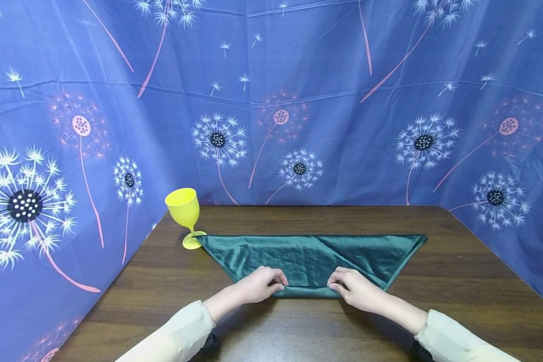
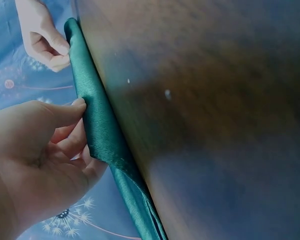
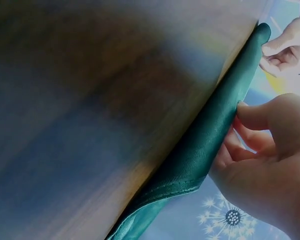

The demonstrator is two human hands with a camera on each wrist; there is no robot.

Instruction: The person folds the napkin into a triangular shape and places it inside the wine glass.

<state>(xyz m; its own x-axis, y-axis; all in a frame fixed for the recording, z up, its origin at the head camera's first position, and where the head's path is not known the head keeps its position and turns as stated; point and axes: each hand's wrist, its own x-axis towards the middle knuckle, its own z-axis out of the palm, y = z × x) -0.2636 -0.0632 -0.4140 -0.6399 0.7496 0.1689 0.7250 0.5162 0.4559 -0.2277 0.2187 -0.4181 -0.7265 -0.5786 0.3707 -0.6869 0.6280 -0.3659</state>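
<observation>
A dark green satin cloth (image 1: pixel 298 256) lies on the table, wide at its far edge and narrower at the near edge, where a strip is folded over. The left hand (image 1: pixel 261 284) pinches the left part of that folded strip; in the left wrist view the thumb of the left hand (image 2: pixel 45 150) presses on the green roll (image 2: pixel 97 115), fingers beneath. At the strip's right part the right hand (image 1: pixel 358 290) pinches the fold. The right wrist view has the right hand (image 3: pixel 270 155) with its thumb against the rolled cloth (image 3: pixel 210 125), fingers curled behind it.
A yellow goblet (image 1: pixel 183 211) stands at the table's back left, its base touching or just beside the cloth's far left corner. The brown wooden table (image 1: pixel 452 281) reaches a blue curtain (image 1: pixel 344 125) with dandelion prints at the back and sides.
</observation>
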